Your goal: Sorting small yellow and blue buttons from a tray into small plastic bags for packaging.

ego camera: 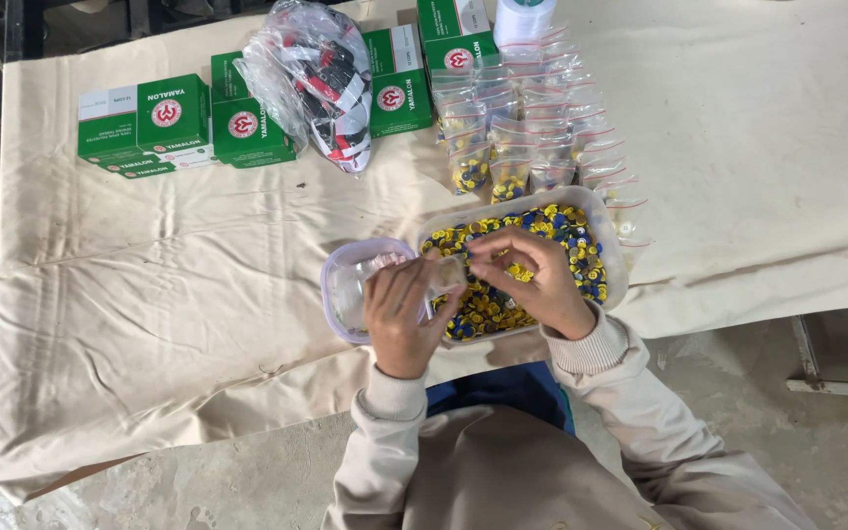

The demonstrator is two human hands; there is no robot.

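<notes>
Head view, looking down: my left hand [399, 314] and right hand [532, 280] pinch a small clear bag [444, 275] between them, fingers closed narrow on its edges. It hangs just over the near rim of the plastic tub [612, 236] heaped with yellow and blue buttons [561, 231]. A clear round container [341, 294] sits under my left hand. Beyond lie filled bags [542, 128] and green boxes [164, 123] on the cream cloth [149, 294].

Green boxes [174, 123], a crumpled plastic bag [321, 83], cream cloth [738, 147].
</notes>
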